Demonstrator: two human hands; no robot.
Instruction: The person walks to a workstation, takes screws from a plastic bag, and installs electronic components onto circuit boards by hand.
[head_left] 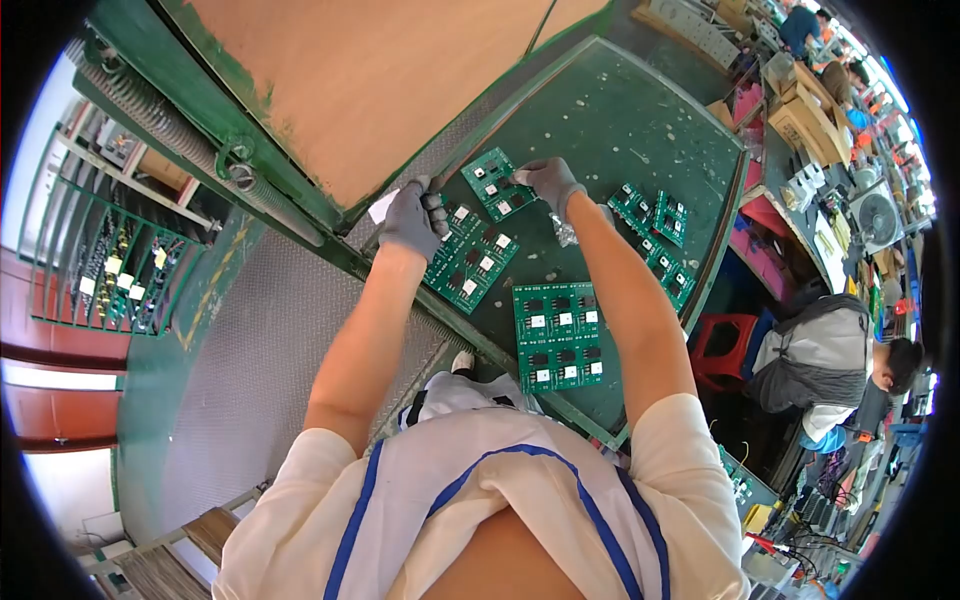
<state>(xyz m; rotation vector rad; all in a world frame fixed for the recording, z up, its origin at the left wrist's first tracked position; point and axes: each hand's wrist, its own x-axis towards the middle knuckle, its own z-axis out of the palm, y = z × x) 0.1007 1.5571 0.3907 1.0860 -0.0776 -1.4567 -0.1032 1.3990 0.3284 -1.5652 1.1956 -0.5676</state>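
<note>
My right hand [552, 184], in a grey glove, pinches the right edge of a small green circuit board [492, 190] above the dark green table. My left hand [414, 218], also gloved, has curled fingers around a flat white piece [382, 207] that sticks out on its left; I cannot make out what it is. Partly under that hand lies a larger circuit board panel [486, 262] with black parts and white squares. Another panel [558, 338] rests near the table's front edge. Beneath my right wrist is a small crumpled, shiny clear thing [564, 232].
More circuit boards [670, 218] lie on the right of the table [590, 110]. A green metal frame with a spring [240, 170] stands at left, and a green rack [115, 270] beyond it. A seated person [820, 350], a red stool [722, 350] and a cluttered bench are at right.
</note>
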